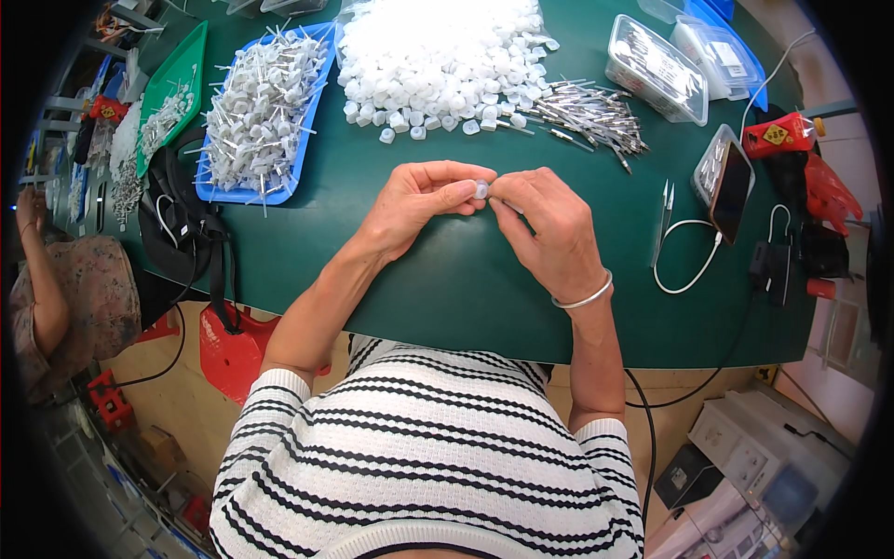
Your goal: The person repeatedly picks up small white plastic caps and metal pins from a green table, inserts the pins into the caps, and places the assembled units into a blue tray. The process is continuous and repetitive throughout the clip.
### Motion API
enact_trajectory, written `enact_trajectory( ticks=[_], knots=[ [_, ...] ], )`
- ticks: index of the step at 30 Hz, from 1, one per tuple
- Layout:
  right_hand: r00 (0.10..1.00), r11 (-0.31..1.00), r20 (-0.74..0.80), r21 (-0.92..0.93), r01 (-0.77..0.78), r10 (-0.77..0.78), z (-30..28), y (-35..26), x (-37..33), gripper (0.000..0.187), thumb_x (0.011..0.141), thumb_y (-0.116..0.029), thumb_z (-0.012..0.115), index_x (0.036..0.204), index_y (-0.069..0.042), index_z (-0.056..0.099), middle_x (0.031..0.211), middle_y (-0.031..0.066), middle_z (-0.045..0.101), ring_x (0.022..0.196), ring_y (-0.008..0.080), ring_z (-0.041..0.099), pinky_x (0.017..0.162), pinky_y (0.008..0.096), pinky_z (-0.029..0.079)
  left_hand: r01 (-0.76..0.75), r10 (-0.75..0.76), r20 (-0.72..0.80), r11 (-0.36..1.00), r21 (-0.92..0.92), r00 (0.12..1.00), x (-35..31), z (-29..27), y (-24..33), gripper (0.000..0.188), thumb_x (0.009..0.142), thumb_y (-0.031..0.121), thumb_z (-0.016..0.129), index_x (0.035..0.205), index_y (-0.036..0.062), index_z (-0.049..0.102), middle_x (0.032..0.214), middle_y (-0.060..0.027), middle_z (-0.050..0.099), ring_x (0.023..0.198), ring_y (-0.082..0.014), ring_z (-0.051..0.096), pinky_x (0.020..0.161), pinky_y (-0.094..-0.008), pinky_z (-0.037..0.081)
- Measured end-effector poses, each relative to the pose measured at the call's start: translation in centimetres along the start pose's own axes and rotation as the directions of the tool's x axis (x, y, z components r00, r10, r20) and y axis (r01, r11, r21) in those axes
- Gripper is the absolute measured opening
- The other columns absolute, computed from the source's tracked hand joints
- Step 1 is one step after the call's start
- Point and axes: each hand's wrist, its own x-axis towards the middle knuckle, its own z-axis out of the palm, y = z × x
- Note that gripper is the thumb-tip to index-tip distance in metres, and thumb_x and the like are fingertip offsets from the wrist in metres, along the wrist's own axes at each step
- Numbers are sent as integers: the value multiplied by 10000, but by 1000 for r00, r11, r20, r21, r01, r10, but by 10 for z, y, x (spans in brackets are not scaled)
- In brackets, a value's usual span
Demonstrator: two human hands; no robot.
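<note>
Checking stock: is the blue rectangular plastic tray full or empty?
Full: heaped white plastic caps with thin stems cover the tray.

Above the table (419, 312), in from its near edge, the left hand (402, 210) pinches a small white cap (480, 189); the right hand (556, 228) bends its fingers close against it. Toward the far edge spreads a heap of white caps (438, 56), metal rods (596, 121) beside it. A loaded blue tray (318, 98) lies leftward; a phone (733, 197) nears the right edge.

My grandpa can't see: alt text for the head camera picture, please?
A person's left hand holds a small white cap, right hand close beside it, above a green table. Beyond lie piled white caps, thin silvery rods and a blue tray.
</note>
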Motion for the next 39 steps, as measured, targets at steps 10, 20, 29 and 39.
enact_trajectory(
  ticks=[10, 20, 29, 39],
  knots=[
    [945, 888, -28, 352, -296, 326, 9, 3, -5, 125, 775, 34, 675, 889, -13, 655, 831, 86, 663, 704, 193, 652, 635, 282, 535, 15, -16, -5, 998, -60, 1000, -1, 2, 1, 315, 908, 164, 643, 1169, -11, 620, 1003, -75, 677, 893, -105, 644, 815, -227, 530],
    [848, 653, 107, 590, -474, 519, 13, 5, -7, 56, 845, 5, 661, 899, 15, 668, 836, 48, 679, 736, 82, 626, 614, 208, 503, 23, -26, -36, 997, -75, 999, -1, 4, 1, 268, 907, 164, 646, 1114, -5, 630, 978, -71, 679, 890, -105, 650, 804, -216, 532],
    [825, 538, 142, 695, -477, 547, 22, 11, -11, 67, 856, -20, 671, 908, 22, 669, 819, 46, 672, 716, 61, 601, 597, 186, 478, 25, -31, -46, 993, -117, 998, -2, 6, -1, 247, 898, 148, 656, 1090, -8, 642, 976, -70, 680, 867, -99, 649, 790, -211, 533],
    [822, 617, 151, 590, -520, 549, 12, 4, -5, 83, 858, -32, 670, 928, 12, 671, 792, 31, 669, 713, 66, 618, 618, 194, 491, -108, 101, -72, 990, -96, 992, -4, 5, -2, 274, 866, 61, 671, 1124, -10, 613, 992, -70, 667, 889, -104, 629, 837, -229, 509]
  ],
)
